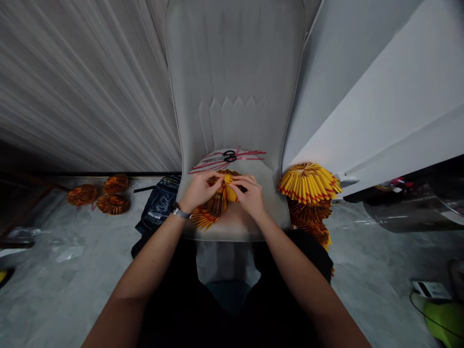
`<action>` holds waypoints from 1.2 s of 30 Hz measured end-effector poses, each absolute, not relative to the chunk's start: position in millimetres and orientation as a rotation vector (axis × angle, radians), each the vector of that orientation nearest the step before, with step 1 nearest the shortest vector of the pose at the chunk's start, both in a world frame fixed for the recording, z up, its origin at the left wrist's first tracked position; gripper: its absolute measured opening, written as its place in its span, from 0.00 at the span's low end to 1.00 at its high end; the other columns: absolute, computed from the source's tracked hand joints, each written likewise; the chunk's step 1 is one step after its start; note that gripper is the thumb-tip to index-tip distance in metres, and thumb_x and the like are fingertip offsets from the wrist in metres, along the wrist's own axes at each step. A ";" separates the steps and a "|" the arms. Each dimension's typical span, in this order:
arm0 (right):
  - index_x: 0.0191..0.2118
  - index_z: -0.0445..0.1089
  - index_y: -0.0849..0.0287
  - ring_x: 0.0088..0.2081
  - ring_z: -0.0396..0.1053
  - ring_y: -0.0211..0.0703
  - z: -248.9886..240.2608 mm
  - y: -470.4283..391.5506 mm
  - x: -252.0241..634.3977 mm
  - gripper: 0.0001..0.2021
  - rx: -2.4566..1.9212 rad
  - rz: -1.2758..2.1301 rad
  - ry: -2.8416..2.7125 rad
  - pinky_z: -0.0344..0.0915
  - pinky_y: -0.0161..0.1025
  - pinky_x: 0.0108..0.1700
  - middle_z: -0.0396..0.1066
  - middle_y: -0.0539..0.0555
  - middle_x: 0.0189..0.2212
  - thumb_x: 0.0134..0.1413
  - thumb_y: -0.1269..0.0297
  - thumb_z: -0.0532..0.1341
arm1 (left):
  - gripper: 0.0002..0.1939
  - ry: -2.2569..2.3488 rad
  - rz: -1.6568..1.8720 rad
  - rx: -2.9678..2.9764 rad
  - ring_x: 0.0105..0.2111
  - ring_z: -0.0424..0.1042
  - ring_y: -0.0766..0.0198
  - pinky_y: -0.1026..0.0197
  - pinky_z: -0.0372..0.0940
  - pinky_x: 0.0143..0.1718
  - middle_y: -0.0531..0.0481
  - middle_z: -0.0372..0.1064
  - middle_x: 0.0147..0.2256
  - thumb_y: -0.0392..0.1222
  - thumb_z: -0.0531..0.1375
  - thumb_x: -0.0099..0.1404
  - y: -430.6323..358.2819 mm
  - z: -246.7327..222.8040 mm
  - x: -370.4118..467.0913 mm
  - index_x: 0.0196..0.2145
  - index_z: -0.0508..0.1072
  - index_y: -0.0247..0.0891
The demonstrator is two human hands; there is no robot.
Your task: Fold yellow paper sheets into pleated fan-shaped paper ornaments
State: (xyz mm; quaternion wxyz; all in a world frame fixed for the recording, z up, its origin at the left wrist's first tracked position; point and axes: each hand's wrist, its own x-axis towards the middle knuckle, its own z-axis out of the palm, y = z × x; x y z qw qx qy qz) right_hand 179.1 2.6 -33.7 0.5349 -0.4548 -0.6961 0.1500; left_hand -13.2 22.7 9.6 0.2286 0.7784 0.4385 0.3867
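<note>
On the seat of a grey chair [250,223], a folded fan of pleated yellow and gold paper [213,209] lies partly spread. My left hand [205,187] pinches the gathered pleats near their centre, fingers closed. From the other side my right hand [251,193] grips the same pleats, thumb and fingers pressed together. Both hands cover part of the paper. Just behind them lie black-handled scissors [229,155] and several strips of red and pink ribbon [210,166].
Stacked pleated paper rosettes [310,183] stand right of the chair. Several smaller rosettes [113,204] lie on the floor at left. A dark printed bag [157,205] leans beside the chair. A curtain [90,87] hangs at left, and a white panel [380,92] rises at right.
</note>
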 end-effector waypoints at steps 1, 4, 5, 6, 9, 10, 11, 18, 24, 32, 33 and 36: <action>0.34 0.79 0.53 0.43 0.76 0.45 -33.4 3.4 180.8 0.04 -1.084 0.380 -1.659 0.68 0.47 0.51 0.81 0.54 0.39 0.59 0.64 0.67 | 0.10 1.199 1.061 2.140 0.37 0.79 0.61 0.63 0.71 0.40 0.48 0.81 0.39 0.42 0.60 0.67 22.9 9.9 -13.1 0.40 0.80 0.37; 0.33 0.79 0.54 0.42 0.77 0.46 -33.1 4.2 183.2 0.04 -1.094 0.416 -1.620 0.68 0.48 0.51 0.81 0.55 0.38 0.58 0.64 0.68 | 0.10 1.178 1.046 2.126 0.38 0.80 0.60 0.62 0.71 0.41 0.47 0.81 0.40 0.42 0.61 0.67 23.6 10.2 -12.4 0.40 0.80 0.37; 0.33 0.79 0.54 0.42 0.77 0.46 -33.4 3.8 183.0 0.03 -1.090 0.420 -1.596 0.68 0.48 0.51 0.81 0.55 0.38 0.58 0.64 0.68 | 0.10 1.169 1.045 2.117 0.38 0.80 0.60 0.62 0.71 0.41 0.47 0.81 0.40 0.42 0.61 0.67 23.7 9.9 -12.3 0.40 0.80 0.36; 0.33 0.79 0.55 0.41 0.77 0.46 -33.8 2.9 182.4 0.03 -1.083 0.417 -1.576 0.68 0.48 0.51 0.81 0.55 0.38 0.57 0.64 0.68 | 0.10 1.158 1.046 2.104 0.38 0.80 0.60 0.62 0.71 0.42 0.46 0.81 0.40 0.42 0.61 0.67 23.9 9.4 -12.3 0.41 0.80 0.36; 0.33 0.80 0.54 0.43 0.76 0.46 -35.9 -1.7 179.1 0.04 -1.091 0.361 -1.589 0.69 0.48 0.51 0.81 0.55 0.39 0.58 0.64 0.67 | 0.11 1.122 1.059 2.049 0.39 0.80 0.60 0.61 0.72 0.42 0.46 0.81 0.41 0.42 0.61 0.67 24.3 6.8 -13.1 0.41 0.80 0.35; 0.34 0.80 0.53 0.44 0.75 0.47 -36.8 -3.4 177.8 0.04 -1.097 0.329 -1.616 0.69 0.49 0.51 0.81 0.54 0.39 0.59 0.63 0.67 | 0.11 1.114 1.062 2.039 0.39 0.80 0.60 0.61 0.72 0.42 0.45 0.81 0.41 0.42 0.61 0.67 24.5 5.9 -13.6 0.42 0.80 0.35; 0.35 0.81 0.52 0.44 0.75 0.47 -37.7 -4.7 176.6 0.05 -1.102 0.299 -1.645 0.69 0.49 0.52 0.81 0.54 0.40 0.60 0.63 0.66 | 0.11 1.113 1.062 2.039 0.39 0.80 0.60 0.61 0.72 0.43 0.45 0.81 0.41 0.42 0.61 0.67 24.6 5.2 -14.1 0.42 0.80 0.35; 0.38 0.81 0.51 0.42 0.75 0.47 -40.2 -3.9 172.5 0.07 -1.072 0.220 -1.688 0.69 0.49 0.49 0.82 0.53 0.39 0.62 0.65 0.64 | 0.13 1.146 1.059 2.068 0.36 0.79 0.61 0.62 0.71 0.40 0.46 0.81 0.39 0.47 0.62 0.68 24.7 5.9 -15.2 0.41 0.80 0.36; 0.41 0.81 0.50 0.38 0.74 0.46 -38.8 -1.9 171.5 0.06 -1.143 0.214 -1.628 0.71 0.46 0.46 0.82 0.53 0.35 0.61 0.65 0.65 | 0.16 1.081 1.054 2.057 0.35 0.79 0.60 0.62 0.71 0.39 0.47 0.81 0.38 0.52 0.67 0.63 23.8 9.6 -13.8 0.40 0.80 0.36; 0.37 0.81 0.50 0.38 0.74 0.44 -39.4 -2.8 167.8 0.08 -1.110 0.175 -1.602 0.69 0.48 0.46 0.80 0.53 0.35 0.63 0.65 0.63 | 0.13 1.109 1.076 2.121 0.37 0.79 0.59 0.59 0.72 0.42 0.46 0.81 0.38 0.51 0.64 0.67 26.7 3.5 -13.4 0.39 0.80 0.38; 0.37 0.82 0.50 0.38 0.74 0.44 -40.2 -2.7 167.5 0.08 -1.103 0.167 -1.602 0.69 0.48 0.46 0.80 0.53 0.35 0.63 0.65 0.63 | 0.13 1.108 1.071 2.137 0.37 0.79 0.59 0.60 0.72 0.41 0.47 0.81 0.38 0.50 0.64 0.67 26.6 3.8 -13.8 0.40 0.80 0.38; 0.38 0.82 0.50 0.38 0.73 0.44 -42.1 -1.5 167.4 0.08 -1.080 0.156 -1.617 0.69 0.48 0.45 0.79 0.52 0.34 0.63 0.66 0.63 | 0.13 1.092 1.063 2.201 0.37 0.79 0.60 0.61 0.71 0.41 0.47 0.81 0.37 0.50 0.65 0.66 25.3 6.2 -15.5 0.39 0.80 0.38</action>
